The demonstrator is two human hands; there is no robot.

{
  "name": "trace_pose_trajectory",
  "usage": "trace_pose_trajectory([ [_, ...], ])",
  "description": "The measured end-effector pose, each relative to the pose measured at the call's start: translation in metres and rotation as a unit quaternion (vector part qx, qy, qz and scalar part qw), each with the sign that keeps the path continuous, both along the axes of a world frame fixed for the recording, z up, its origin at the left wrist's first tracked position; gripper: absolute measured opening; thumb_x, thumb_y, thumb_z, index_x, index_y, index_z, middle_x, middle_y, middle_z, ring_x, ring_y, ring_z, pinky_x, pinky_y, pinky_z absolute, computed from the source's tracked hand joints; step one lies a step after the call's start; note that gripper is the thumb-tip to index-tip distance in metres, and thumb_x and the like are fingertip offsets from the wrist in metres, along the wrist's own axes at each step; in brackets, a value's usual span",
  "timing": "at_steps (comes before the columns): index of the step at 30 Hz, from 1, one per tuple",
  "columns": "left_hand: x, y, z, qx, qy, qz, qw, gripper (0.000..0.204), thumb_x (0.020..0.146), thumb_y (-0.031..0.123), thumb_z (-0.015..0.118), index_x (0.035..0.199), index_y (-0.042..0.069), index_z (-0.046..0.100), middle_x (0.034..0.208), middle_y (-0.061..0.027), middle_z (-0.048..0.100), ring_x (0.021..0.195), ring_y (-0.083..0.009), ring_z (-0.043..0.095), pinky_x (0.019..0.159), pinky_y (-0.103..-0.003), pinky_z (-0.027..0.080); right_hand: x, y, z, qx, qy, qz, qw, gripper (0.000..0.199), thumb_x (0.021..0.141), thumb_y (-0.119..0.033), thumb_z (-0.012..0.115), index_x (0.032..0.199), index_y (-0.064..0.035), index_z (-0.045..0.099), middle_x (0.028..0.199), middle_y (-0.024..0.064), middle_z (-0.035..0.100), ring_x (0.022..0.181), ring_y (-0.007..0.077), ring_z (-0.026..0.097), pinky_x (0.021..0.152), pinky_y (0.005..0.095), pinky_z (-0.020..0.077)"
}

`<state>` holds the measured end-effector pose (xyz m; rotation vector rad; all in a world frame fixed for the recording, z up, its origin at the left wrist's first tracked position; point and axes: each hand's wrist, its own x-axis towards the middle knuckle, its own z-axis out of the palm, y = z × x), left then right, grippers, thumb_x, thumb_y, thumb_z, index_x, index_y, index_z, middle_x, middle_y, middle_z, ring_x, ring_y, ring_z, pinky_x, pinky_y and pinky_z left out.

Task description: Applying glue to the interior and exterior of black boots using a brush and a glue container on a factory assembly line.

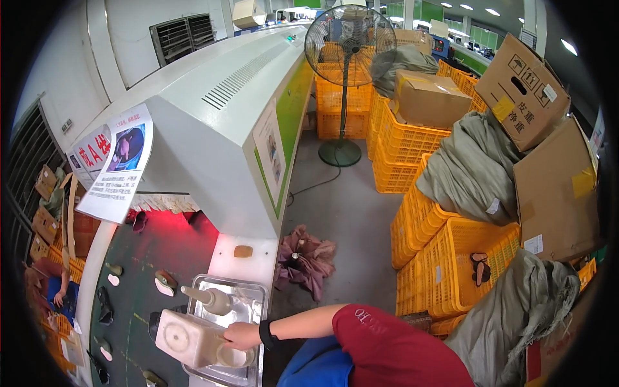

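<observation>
My right hand [242, 336], with a black band at its wrist, is closed on a whitish plastic jug [177, 338]. The jug is tipped over, its base turned to the left. Close below the hand is a pale round cup [235, 356]; whether liquid runs into it I cannot see. Both are over a shiny metal tray [256, 303], where a whitish bottle with a long nozzle [214, 300] also stands. My left hand does not show.
Shoe parts [166, 284] lie on a dark green conveyor belt [138, 258] from a red-lit machine tunnel [171, 226]. Right are yellow crates [445, 277] and cartons [431, 97]; ahead, a standing fan [351, 48]. A co-worker's hand [60, 297] shows at far left.
</observation>
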<state>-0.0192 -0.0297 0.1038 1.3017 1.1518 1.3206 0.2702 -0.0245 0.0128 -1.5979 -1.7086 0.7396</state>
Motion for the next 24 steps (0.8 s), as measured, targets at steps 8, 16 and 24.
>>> trace_pose_trajectory([
  [8, 0.083, -0.012, -0.021, 0.094, 0.191, 0.048, 0.976, 0.094, 0.057, 0.004, 0.071, 0.139, 0.003, 0.025, 0.139, -0.0161, 0.033, 0.13, -0.0262, 0.03, 0.108, -0.035, 0.021, 0.099, -0.005, 0.001, -0.08, 0.437, -0.053, 0.895, 0.016, 0.089, -0.021, 0.057, 0.083, -0.0069, 0.06, 0.067, -0.0028, 0.054, 0.057, 0.0034, 0.048, 0.047, 0.0188, 0.0392],
  [16, 0.115, -0.028, -0.014, 0.127, 0.273, 0.042, 0.953, 0.093, 0.057, 0.009, 0.079, 0.134, -0.002, 0.028, 0.106, -0.0169, 0.056, 0.094, -0.0299, 0.057, 0.081, -0.036, 0.046, 0.085, -0.003, 0.104, -0.01, 0.481, -0.013, 0.877, 0.021, 0.09, -0.022, 0.055, 0.086, -0.0016, 0.061, 0.065, -0.0002, 0.056, 0.052, 0.0047, 0.049, 0.047, 0.0179, 0.0403],
  [24, 0.12, -0.034, -0.018, 0.192, 0.35, 0.035, 0.916, 0.092, 0.054, 0.007, 0.079, 0.133, -0.002, 0.032, 0.103, -0.0157, 0.056, 0.09, -0.031, 0.054, 0.079, -0.037, 0.044, 0.064, 0.003, 0.11, 0.083, 0.258, 0.022, 0.962, 0.018, 0.086, -0.016, 0.061, 0.085, 0.0027, 0.06, 0.064, 0.0011, 0.058, 0.058, 0.0049, 0.053, 0.05, 0.0208, 0.041],
])
